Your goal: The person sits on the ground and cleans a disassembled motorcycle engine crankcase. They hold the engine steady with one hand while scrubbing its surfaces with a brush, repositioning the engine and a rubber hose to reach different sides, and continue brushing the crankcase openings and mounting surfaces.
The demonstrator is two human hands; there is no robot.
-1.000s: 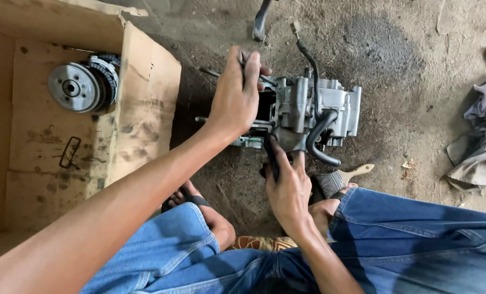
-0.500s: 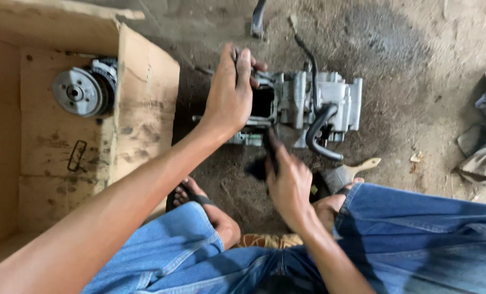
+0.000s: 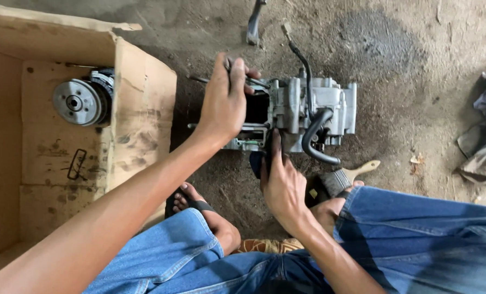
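A grey metal engine block [image 3: 313,111] with a black rubber hose [image 3: 315,139] lies on the dirt floor. My left hand [image 3: 225,103] rests on the engine's left end, fingers curled over long studs there. My right hand [image 3: 282,182] presses against the engine's near side, index finger stretched up onto the casing, over a dark object beneath that I cannot make out. My knees in blue jeans and a sandalled foot [image 3: 191,204] fill the lower part of the view.
An open cardboard box [image 3: 139,109] at the left holds a round metal clutch part [image 3: 79,102]. A paintbrush [image 3: 343,178] lies by my right knee. A metal lever [image 3: 254,24] lies beyond the engine, grey rags [image 3: 485,136] at the right edge.
Both hands stay on the engine. My left hand has closed a little more over the studs; the view has shifted slightly.
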